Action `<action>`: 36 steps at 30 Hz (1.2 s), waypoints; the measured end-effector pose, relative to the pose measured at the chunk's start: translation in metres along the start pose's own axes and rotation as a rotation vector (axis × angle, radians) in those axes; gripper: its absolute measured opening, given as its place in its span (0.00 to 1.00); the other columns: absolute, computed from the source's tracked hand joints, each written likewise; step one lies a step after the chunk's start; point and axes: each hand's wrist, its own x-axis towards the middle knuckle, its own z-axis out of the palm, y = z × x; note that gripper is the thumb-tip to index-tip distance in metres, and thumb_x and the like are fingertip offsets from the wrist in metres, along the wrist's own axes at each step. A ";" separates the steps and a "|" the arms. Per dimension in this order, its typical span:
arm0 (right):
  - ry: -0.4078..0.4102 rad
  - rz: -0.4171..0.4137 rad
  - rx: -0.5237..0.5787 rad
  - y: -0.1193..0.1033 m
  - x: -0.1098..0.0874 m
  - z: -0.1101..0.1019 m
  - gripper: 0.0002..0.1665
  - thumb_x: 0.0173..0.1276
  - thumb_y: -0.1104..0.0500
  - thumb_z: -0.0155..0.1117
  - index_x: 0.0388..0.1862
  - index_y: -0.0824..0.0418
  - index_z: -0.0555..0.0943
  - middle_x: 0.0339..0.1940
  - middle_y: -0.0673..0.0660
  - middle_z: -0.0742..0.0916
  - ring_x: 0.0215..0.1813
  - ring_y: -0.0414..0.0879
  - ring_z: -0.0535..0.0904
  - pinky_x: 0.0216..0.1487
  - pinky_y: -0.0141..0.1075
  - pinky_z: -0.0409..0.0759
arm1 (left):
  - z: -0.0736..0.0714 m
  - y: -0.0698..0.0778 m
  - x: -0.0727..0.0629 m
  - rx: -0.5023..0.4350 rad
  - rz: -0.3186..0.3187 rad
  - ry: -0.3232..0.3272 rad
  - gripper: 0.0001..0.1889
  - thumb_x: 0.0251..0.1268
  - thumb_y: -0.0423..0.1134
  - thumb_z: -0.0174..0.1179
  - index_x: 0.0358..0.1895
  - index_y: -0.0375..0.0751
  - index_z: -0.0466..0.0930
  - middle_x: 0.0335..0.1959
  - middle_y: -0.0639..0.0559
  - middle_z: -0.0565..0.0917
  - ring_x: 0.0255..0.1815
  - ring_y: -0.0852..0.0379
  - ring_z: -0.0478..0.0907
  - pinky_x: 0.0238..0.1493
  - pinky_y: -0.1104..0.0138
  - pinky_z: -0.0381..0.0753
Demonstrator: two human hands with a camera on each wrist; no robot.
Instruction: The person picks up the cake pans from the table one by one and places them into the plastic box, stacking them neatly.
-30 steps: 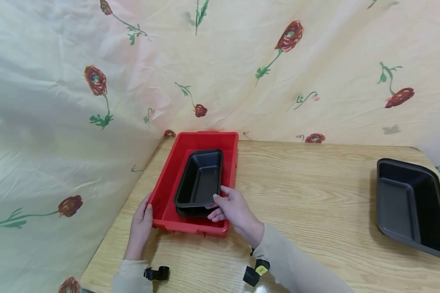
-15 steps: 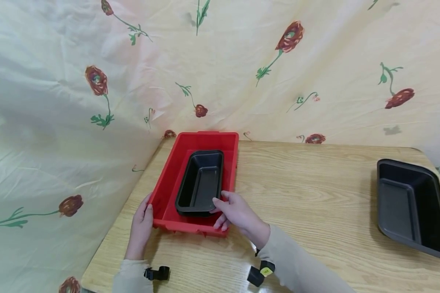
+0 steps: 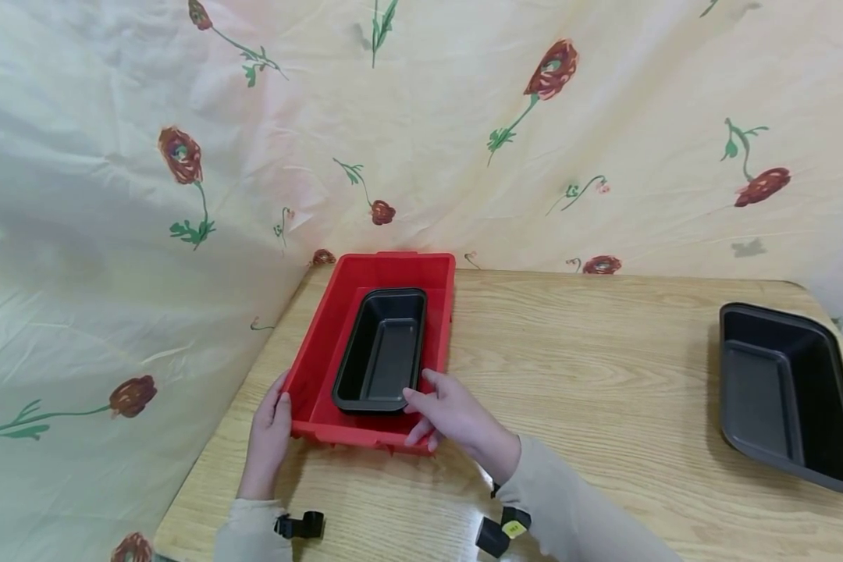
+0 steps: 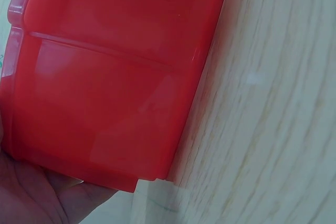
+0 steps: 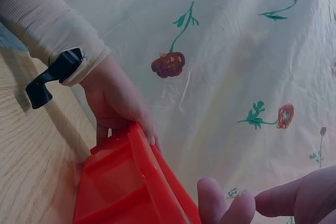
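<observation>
A black loaf pan lies in the red plastic tray at the left of the table. Its rim sits level, and a second pan under it is hidden. My left hand grips the tray's near left side, thumb over the rim; in the left wrist view the hand holds the tray's edge from below. My right hand hovers at the pan's near right corner, its thumb at the rim and its other fingers loosely bent over the tray's wall. Nothing shows between those fingertips in the right wrist view.
Another black loaf pan stands on the wooden table at the far right. A flowered cloth hangs behind the table and along its left side. Black straps with small devices sit on both wrists.
The upper loaf pan has come down from a slightly raised position into the pan beneath. My right hand has loosened from its rim and drawn back a little rightward. My left hand stays put.
</observation>
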 end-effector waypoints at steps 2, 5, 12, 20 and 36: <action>0.005 0.007 -0.002 0.000 -0.001 0.000 0.45 0.74 0.53 0.58 0.77 0.71 0.47 0.52 0.64 0.84 0.25 0.48 0.84 0.20 0.30 0.76 | 0.000 0.001 -0.001 -0.002 -0.004 -0.004 0.25 0.80 0.39 0.38 0.77 0.45 0.56 0.73 0.40 0.62 0.68 0.42 0.63 0.64 0.48 0.67; 0.002 0.002 -0.008 0.000 -0.004 0.001 0.46 0.73 0.53 0.58 0.77 0.71 0.47 0.53 0.64 0.84 0.25 0.49 0.85 0.19 0.30 0.75 | 0.001 0.002 -0.002 -0.004 -0.006 -0.007 0.25 0.80 0.39 0.38 0.77 0.46 0.55 0.73 0.41 0.61 0.68 0.42 0.62 0.65 0.48 0.67; -0.004 -0.030 -0.023 0.001 -0.008 -0.001 0.47 0.73 0.53 0.58 0.77 0.72 0.45 0.48 0.64 0.85 0.26 0.50 0.85 0.18 0.30 0.74 | 0.002 0.002 -0.002 -0.002 -0.009 -0.013 0.25 0.80 0.40 0.37 0.77 0.47 0.55 0.73 0.41 0.61 0.68 0.41 0.62 0.64 0.47 0.67; -0.006 -0.053 -0.020 0.002 -0.015 -0.005 0.43 0.73 0.51 0.58 0.77 0.69 0.52 0.37 0.61 0.86 0.26 0.51 0.85 0.20 0.33 0.75 | 0.001 0.002 -0.002 0.016 -0.025 0.002 0.25 0.80 0.41 0.38 0.77 0.48 0.56 0.73 0.43 0.62 0.68 0.43 0.63 0.64 0.48 0.67; -0.045 -0.116 -0.027 0.000 -0.037 -0.020 0.34 0.75 0.53 0.55 0.75 0.64 0.61 0.52 0.61 0.85 0.29 0.52 0.85 0.24 0.34 0.77 | 0.001 0.001 -0.002 0.072 0.031 0.012 0.24 0.81 0.39 0.37 0.75 0.40 0.58 0.71 0.39 0.65 0.65 0.43 0.66 0.61 0.55 0.70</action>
